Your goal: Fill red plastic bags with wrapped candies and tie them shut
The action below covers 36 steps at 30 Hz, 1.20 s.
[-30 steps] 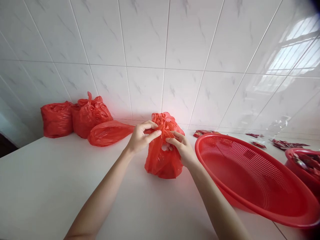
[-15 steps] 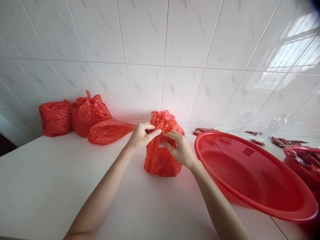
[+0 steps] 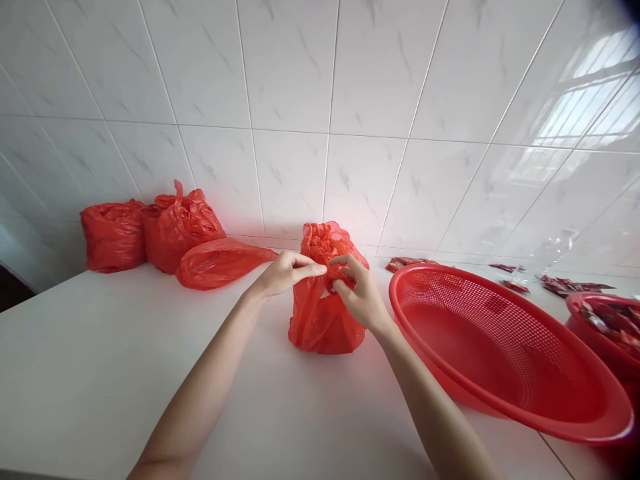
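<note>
Bag of thin red plastic (image 3: 327, 332) stands upright at the clock's centre on the white worktop (image 3: 240, 407), its top gathered, with twelve o'clock at the tiled wall (image 3: 290, 80). From nine, the person's left hand (image 3: 287, 273) reaches in, thumb and forefinger pinched together on the gathered plastic. From about four, the right hand (image 3: 363, 297) meets it there, fingers bent, a narrow gap between thumb and forefinger; whether plastic is caught in it cannot be told.

Toward ten lies a limp red bag (image 3: 215, 268), and farther out two bulging red bags (image 3: 181, 230) sit side by side, touching. At three, a large red perforated basket (image 3: 470, 347) rests near the right forearm. Around two are shiny red packets (image 3: 575, 285) and a clear bottle (image 3: 553, 252); a red tub (image 3: 575, 307) of packets stands beyond the basket.
</note>
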Each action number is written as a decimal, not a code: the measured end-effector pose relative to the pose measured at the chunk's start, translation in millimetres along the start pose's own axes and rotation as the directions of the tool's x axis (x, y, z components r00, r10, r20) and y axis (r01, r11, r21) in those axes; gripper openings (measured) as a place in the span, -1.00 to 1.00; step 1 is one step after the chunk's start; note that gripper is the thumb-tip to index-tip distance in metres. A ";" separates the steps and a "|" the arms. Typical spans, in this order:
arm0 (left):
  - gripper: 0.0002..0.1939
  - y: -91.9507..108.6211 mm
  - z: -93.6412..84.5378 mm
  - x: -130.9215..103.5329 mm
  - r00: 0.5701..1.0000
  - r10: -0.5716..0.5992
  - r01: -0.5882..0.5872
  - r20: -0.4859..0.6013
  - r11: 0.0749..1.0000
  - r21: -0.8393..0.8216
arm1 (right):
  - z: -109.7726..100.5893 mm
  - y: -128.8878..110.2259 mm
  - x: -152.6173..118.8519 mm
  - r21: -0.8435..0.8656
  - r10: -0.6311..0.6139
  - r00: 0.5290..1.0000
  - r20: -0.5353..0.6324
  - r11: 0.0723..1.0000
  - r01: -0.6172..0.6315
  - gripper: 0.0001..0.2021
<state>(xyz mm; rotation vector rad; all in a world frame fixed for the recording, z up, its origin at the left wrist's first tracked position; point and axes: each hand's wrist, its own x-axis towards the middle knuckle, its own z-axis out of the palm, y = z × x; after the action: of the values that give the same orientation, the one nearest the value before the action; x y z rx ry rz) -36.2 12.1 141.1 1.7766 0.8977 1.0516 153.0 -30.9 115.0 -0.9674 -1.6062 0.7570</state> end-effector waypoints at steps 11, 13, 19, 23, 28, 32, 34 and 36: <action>-0.72 -8.2 1.1 5.2 0.990 -0.042 0.034 0.131 0.998 0.057 | -7.9 -11.8 1.2 0.317 0.059 0.984 0.167 0.942 -0.110 -0.73; -0.73 -9.7 0.5 6.4 0.988 -0.054 0.050 0.144 0.998 0.030 | -5.7 -8.8 2.2 0.229 0.000 0.995 0.100 0.973 -0.023 -0.82; -0.77 -13.4 -5.5 11.7 0.989 -0.117 0.139 0.094 0.951 -0.276 | -9.9 -5.3 3.8 0.069 -0.139 0.987 -0.082 0.987 0.145 -0.88; -0.78 -24.7 -12.0 18.6 0.977 -0.197 0.215 0.087 0.893 -0.396 | -19.7 -11.8 2.9 0.067 -0.161 0.987 0.019 0.985 0.160 -0.90; -0.78 -47.1 -22.5 28.1 0.965 -0.261 0.226 -0.028 0.881 -0.415 | -30.5 -19.1 0.2 0.004 -0.168 0.972 0.162 0.985 0.170 -0.89; -0.73 -64.6 -34.4 32.8 0.950 -0.300 0.236 -0.088 0.872 -0.429 | -40.8 -27.9 -4.1 -0.081 -0.147 0.931 0.333 0.980 0.184 -0.80; -0.71 -73.3 -40.0 33.8 0.944 -0.311 0.238 -0.106 0.870 -0.431 | -45.9 -32.5 -6.5 -0.136 -0.126 0.897 0.425 0.970 0.201 -0.76; -0.71 -82.5 -44.7 34.0 0.937 -0.324 0.237 -0.134 0.868 -0.436 | -50.5 -35.8 -8.6 -0.185 -0.108 0.859 0.500 0.956 0.227 -0.74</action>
<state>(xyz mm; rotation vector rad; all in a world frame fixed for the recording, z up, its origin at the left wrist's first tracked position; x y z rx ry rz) -76.1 86.2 87.6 1.1594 0.9417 1.1432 195.6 -55.5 153.6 -0.8230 -2.2362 0.7320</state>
